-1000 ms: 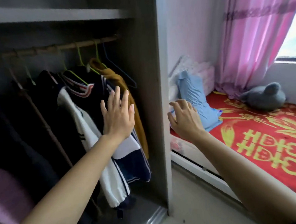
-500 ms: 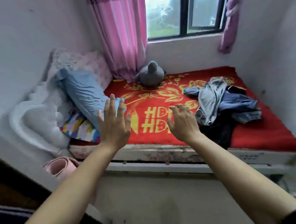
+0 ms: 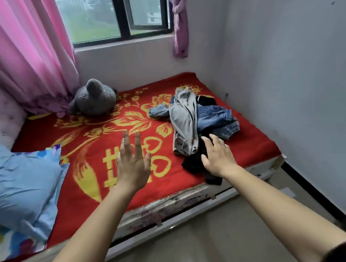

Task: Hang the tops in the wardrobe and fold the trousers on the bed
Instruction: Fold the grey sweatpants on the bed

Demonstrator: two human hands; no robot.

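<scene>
Your left hand (image 3: pixel 132 165) hovers open and empty over the bed (image 3: pixel 100 155), your right hand (image 3: pixel 217 157) spread, empty, over the clothes pile (image 3: pixel 196 125)

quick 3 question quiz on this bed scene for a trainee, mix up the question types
1. True or false: the right hand is clamped shut on a garment.
2. Which garment lies on top of the pile? A) grey garment B) black garment C) blue denim garment
3. Fill in: the grey plush toy sits at the foot of the pink ______.

Key
1. False: its fingers are spread open, over the black garment at the pile's near edge. The left hand is open too, over the red blanket.
2. A
3. curtain
</scene>
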